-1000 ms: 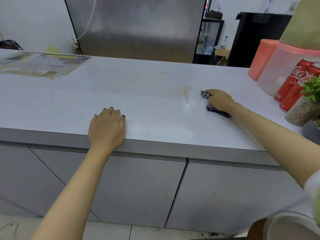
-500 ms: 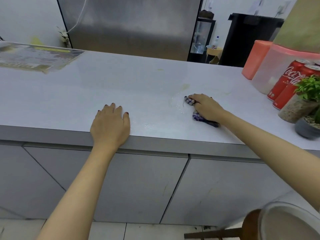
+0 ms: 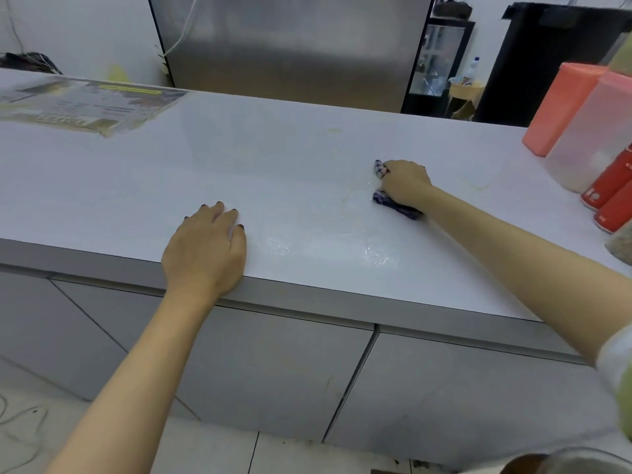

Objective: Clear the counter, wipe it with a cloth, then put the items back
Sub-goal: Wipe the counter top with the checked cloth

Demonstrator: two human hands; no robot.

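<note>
Blue-checked cloth (image 3: 393,205) is bunched under the person's right grip (image 3: 405,183), out on the right half of the white surface (image 3: 273,159). The fingers curl over it, so only a tuft shows ahead of the knuckles and a tail trails by the wrist. The left grip (image 3: 205,248) lies flat and spread on the near edge with nothing in it, apparently as a brace.

From the head view, this looks like the wiping step. A wet sheen (image 3: 342,248) marks the patch between the two grips. A faint yellow smear (image 3: 333,131) lies nearer the far edge and a thin yellowish streak (image 3: 480,184) lies to the right of the cloth. Both seem unwiped.

The wad is small, so spreading it flatter under the palm would probably cover more with each pass. Firm, overlapping strokes should then carry it out to those marks. The red cans (image 3: 608,193) and the pale container (image 3: 591,138) stand near on the right, so a sweep that way wants to stop short of them. A printed sheet (image 3: 85,104) lies at the far left, well apart.
</note>
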